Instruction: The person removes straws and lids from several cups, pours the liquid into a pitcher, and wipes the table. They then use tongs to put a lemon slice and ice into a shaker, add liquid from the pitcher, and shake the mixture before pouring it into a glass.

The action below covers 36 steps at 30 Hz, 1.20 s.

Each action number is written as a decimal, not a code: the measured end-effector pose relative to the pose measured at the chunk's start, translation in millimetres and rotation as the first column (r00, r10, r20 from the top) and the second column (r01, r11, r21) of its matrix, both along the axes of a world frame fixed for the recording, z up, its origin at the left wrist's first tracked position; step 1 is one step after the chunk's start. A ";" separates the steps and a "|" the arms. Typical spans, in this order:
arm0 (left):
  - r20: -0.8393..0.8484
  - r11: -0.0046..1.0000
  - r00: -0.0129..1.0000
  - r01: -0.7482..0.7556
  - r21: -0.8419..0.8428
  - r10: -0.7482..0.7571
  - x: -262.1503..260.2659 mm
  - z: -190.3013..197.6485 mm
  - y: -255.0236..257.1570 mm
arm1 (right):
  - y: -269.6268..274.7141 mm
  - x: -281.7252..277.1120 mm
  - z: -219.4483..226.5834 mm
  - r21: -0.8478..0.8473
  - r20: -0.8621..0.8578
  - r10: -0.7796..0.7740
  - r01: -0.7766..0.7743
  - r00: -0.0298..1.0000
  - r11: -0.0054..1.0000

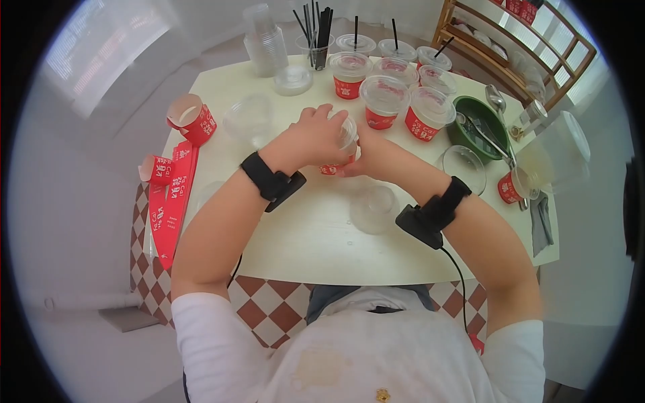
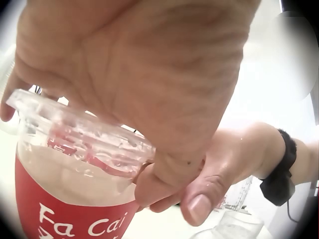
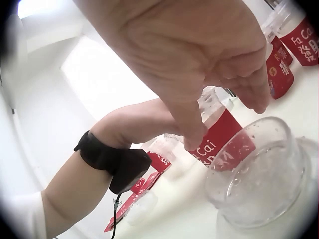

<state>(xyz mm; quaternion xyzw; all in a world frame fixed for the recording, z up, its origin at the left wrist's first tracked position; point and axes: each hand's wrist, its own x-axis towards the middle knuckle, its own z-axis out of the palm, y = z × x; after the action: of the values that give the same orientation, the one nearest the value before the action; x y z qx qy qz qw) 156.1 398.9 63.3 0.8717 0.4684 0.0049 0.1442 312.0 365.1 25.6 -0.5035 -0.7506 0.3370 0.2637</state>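
In the head view, a cup in a red paper sleeve (image 1: 328, 170) stands at the table's middle under both hands. My left hand (image 1: 317, 138) lies over its clear lid (image 2: 79, 124), thumb and fingers bent round the rim. From the other side, my right hand (image 1: 376, 154) grips the cup, its thumb low in front and its fingers partly hidden behind. Pale liquid and the "Fa Cai" lettering show in the left wrist view. The right wrist view has a clear round container (image 3: 256, 174) beside the cup.
Several lidded red cups (image 1: 383, 101) stand behind the hands. A green bowl (image 1: 480, 127) with utensils and a pitcher (image 1: 561, 158) are at the right. Red sleeves (image 1: 176, 195) lie left; stacked clear cups (image 1: 265, 47) and straws (image 1: 321, 37) stand at the back.
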 end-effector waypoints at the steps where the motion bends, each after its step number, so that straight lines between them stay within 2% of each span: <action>1: 0.017 1.000 1.000 -0.016 -0.005 0.017 -0.2 -2.5 1.3 | 7.2 -2.7 -9.6 -0.025 -0.085 0.021 -0.023 0.996 0.999; 3: 0.047 0.998 0.997 -0.057 -0.014 0.058 -3.0 -6.5 5.2 | 19.3 -9.6 -18.9 -0.067 -0.257 0.064 -0.084 0.964 0.994; 6: 0.108 0.998 0.994 -0.017 -0.052 0.022 -5.2 -7.2 4.0 | 16.5 -13.1 5.5 -0.110 -0.095 0.209 -0.219 0.973 0.969; 9: 0.166 0.996 0.985 -0.034 -0.085 0.048 -5.9 -7.4 2.1 | 23.4 -14.4 -16.7 0.016 -0.172 0.244 -0.245 0.954 0.969; 12: 0.175 0.992 0.983 -0.026 -0.126 0.048 -7.4 -2.2 1.7 | 13.8 -15.3 -0.7 -0.061 -0.259 0.208 -0.231 0.943 0.971; 13: 0.252 0.976 0.963 -0.039 -0.214 0.093 -9.0 -0.7 1.4 | 14.9 -14.7 0.0 -0.109 -0.226 0.209 -0.238 0.951 0.965; 15: 0.388 0.923 0.900 -0.040 -0.383 0.200 -14.4 2.8 0.3 | 17.4 -12.3 2.1 -0.205 -0.158 0.215 -0.245 0.964 0.948; 18: 0.604 0.880 0.720 -0.019 -0.474 0.341 -24.2 13.7 -9.0 | 2.3 -10.3 5.8 -0.320 -0.171 -0.127 0.067 0.977 0.945; 21: 0.689 0.864 0.580 -0.054 -0.500 0.435 -33.0 11.3 -9.9 | 13.3 -8.1 -15.6 -0.199 -0.192 -0.050 0.011 0.980 0.980; 27: 0.806 0.844 0.251 -0.153 -0.514 0.536 -60.5 -0.4 -29.4 | 7.5 -6.8 -14.4 -0.200 -0.242 -0.012 -0.038 0.970 0.979; 30: 0.785 0.786 0.103 -0.201 -0.585 0.611 -71.1 -11.4 -56.5 | 6.6 -8.8 -14.5 -0.217 -0.268 0.029 -0.090 0.963 0.972; 33: 0.715 0.710 0.080 -0.239 -0.662 0.694 -89.5 -26.7 -79.0 | -1.5 -15.1 5.2 -0.384 -0.362 -0.062 -0.088 0.930 0.919; 36: 0.703 0.688 0.082 -0.315 -0.654 0.706 -115.4 -33.0 -84.4 | 2.5 -14.1 3.6 -0.347 -0.226 -0.056 -0.027 0.973 0.937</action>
<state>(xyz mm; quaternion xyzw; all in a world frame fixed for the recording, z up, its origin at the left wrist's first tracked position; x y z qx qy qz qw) 40.7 314.4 30.3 0.4294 0.5641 0.4776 0.5190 297.9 367.7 29.2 -0.5048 -0.6394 0.5190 0.2588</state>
